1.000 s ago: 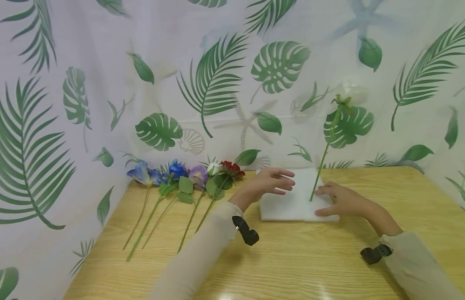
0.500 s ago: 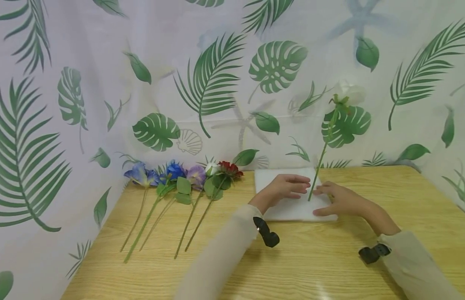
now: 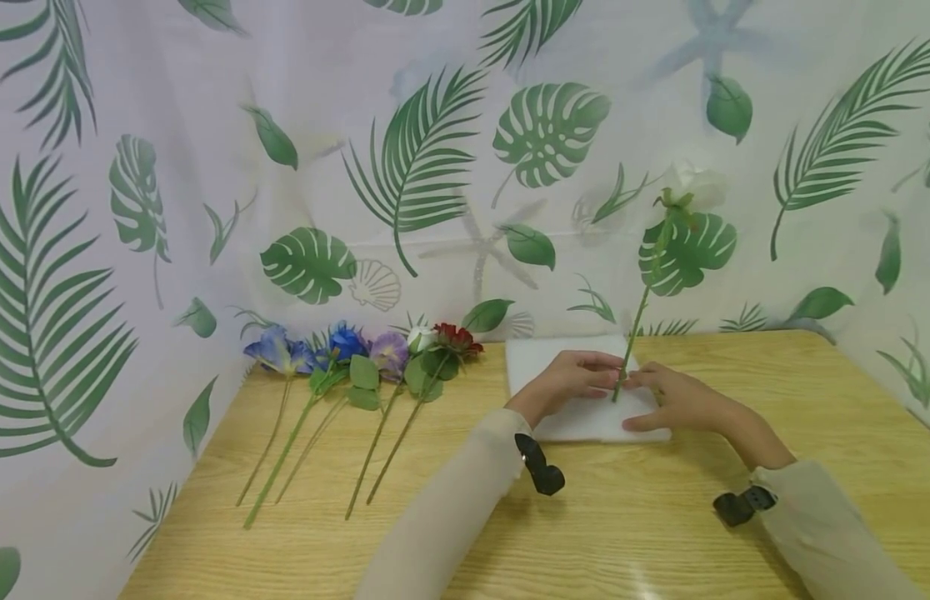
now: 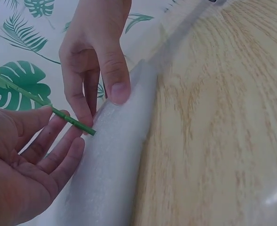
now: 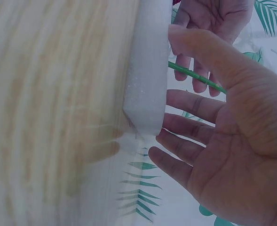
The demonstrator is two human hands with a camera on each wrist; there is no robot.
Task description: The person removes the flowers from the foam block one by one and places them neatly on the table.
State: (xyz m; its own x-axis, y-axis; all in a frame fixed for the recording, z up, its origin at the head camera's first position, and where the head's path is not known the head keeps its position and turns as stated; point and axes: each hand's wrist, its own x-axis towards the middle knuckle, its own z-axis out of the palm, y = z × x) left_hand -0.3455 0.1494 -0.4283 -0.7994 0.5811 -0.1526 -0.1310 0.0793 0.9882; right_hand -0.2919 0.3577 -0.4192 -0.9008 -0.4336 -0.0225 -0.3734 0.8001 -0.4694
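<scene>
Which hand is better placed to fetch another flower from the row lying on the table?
Probably the left hand: it lies nearer the row of flowers at the white foam block's left, while the right hand rests on the block by the upright green stem.

Head view high and wide; wrist views close, sharing the foam block [image 3: 585,392].

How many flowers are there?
6: one white flower standing in the foam block; blue-violet, blue, purple, white bud and red lying at left.
</scene>
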